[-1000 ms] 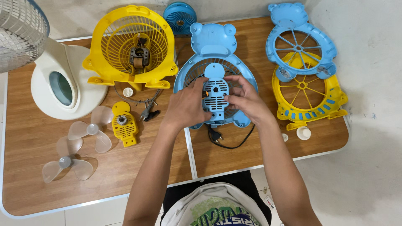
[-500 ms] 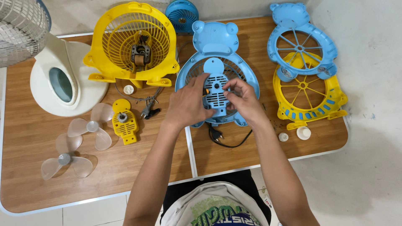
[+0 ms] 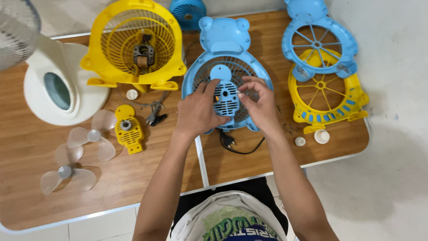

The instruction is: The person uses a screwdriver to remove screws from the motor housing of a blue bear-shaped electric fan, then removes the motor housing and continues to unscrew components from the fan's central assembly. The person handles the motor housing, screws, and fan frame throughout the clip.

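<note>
Both hands gripped the blue motor cover (image 3: 225, 96) over the blue fan shell (image 3: 225, 53) on the table (image 3: 26, 156): left hand (image 3: 197, 111) clasping its left edge, right hand (image 3: 261, 105) pinching its right edge. Left of the shell stood a yellow shell (image 3: 133, 44) (motor showing); a black plug (image 3: 228, 141) lay just below.

No packages, labels, signs or screens on the table (image 3: 40, 160). Only printed item in view: the graphic on the person's shirt (image 3: 232, 225), bottom centre, green and blue lettering on a pale grey-white front, partly cut off by the frame edge. Fan parts carry no visible stickers.
</note>
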